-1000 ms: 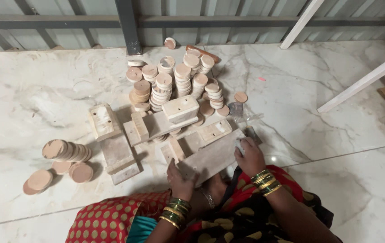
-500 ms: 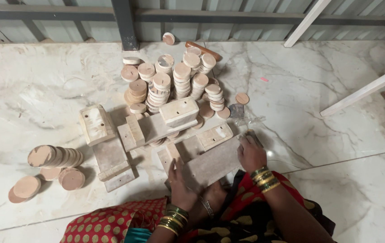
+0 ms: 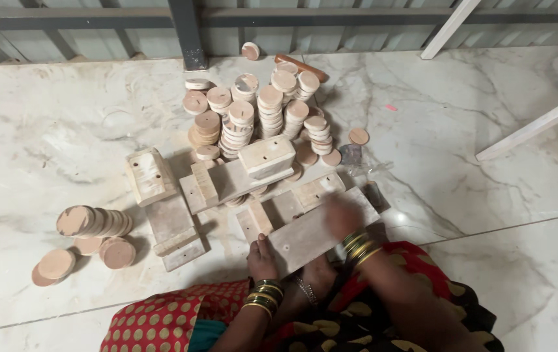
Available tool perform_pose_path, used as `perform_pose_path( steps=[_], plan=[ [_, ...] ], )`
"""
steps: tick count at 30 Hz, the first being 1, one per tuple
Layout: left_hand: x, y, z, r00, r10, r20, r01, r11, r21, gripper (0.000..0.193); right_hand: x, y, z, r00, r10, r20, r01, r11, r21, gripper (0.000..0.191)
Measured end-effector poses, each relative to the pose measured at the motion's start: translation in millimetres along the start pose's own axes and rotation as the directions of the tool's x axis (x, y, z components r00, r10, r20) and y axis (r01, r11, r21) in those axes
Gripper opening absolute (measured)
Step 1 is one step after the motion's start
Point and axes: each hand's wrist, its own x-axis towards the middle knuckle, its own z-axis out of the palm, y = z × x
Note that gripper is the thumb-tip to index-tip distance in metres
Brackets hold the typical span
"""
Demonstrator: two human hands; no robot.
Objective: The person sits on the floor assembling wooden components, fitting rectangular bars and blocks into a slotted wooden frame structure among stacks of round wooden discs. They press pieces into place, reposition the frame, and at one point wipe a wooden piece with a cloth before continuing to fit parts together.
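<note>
A flat rectangular wooden board [image 3: 311, 229] lies tilted across my lap and foot on the marble floor. My left hand [image 3: 263, 258] grips its near left corner. My right hand [image 3: 344, 216] is blurred and rests on the board's upper right part; whether it holds anything small I cannot tell. Gold and green bangles sit on both wrists. Just beyond the board lie several wooden blocks [image 3: 267, 158] with drilled holes.
Stacks of round wooden discs [image 3: 253, 111] stand behind the blocks. More discs [image 3: 93, 221] lie at the left. A wooden block piece [image 3: 150, 175] sits left of centre. A metal rail wall [image 3: 184, 26] runs along the back. White bars [image 3: 533, 127] lean at the right.
My right hand has slid left and down along the board and is now blurred. My left hand stays at the board's near corner. The view has shifted slightly.
</note>
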Motion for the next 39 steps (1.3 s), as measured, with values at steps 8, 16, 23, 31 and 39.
perform_pose_path(
  steps=[8,16,23,31,39],
  plan=[
    [1,2,8,0.989,0.145,0.043,-0.132,0.968,-0.214,0.049,-40,-62,5,0.991,-0.108,0.075,0.100,0.990,0.099,0.013],
    [6,-11,7,0.988,0.034,0.151,0.009,0.960,-0.280,0.056,8,27,-5,0.984,0.062,-0.165,-0.029,0.981,0.193,0.025],
    [4,1,12,0.979,-0.037,0.199,0.065,0.989,-0.136,0.072,-23,-39,13,0.996,-0.023,0.086,0.025,0.999,-0.020,0.014],
    [-4,1,4,0.991,0.089,0.102,-0.065,0.973,-0.221,0.048,-6,19,2,0.988,0.140,0.062,-0.144,0.987,0.068,0.014],
    [-2,2,9,0.989,0.108,0.097,-0.075,0.952,-0.298,0.051,-31,-58,8,0.999,-0.054,0.009,0.054,0.999,0.007,0.009]
  ],
)
